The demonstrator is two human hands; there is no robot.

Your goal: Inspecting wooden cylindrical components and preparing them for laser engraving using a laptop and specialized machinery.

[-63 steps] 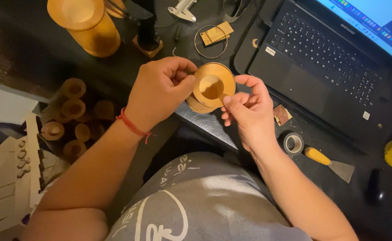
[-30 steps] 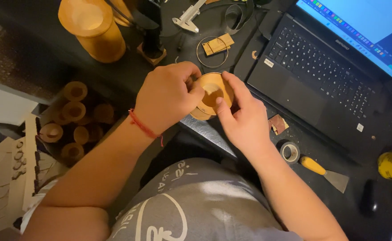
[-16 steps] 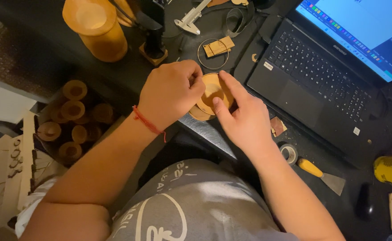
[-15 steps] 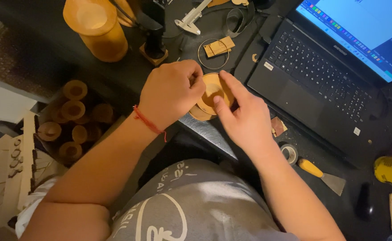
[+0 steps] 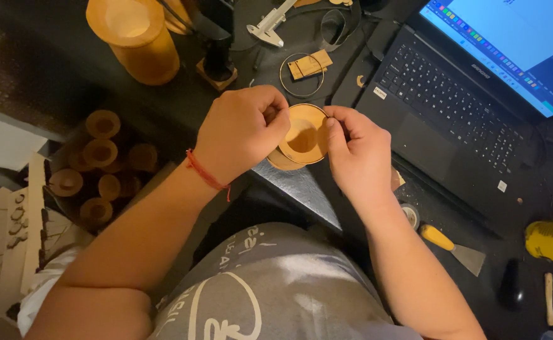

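Best kept level over the dark surface [image 5: 182,107] edge beside the laptop [image 5: 452,107]: round wooden cup [image 5: 303,133], rim pinched by left hand [image 5: 242,132] and right hand [image 5: 358,154], pressure even.

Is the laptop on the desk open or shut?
Open: the laptop shows its keyboard, and its lit screen stands raised at the back.

A dark counter [image 5: 182,101] fills the upper view under dim, warm light, brightened at the right by an open laptop's glowing screen [image 5: 509,44]; pale cardboard sheets [image 5: 0,239] are stacked at the lower left
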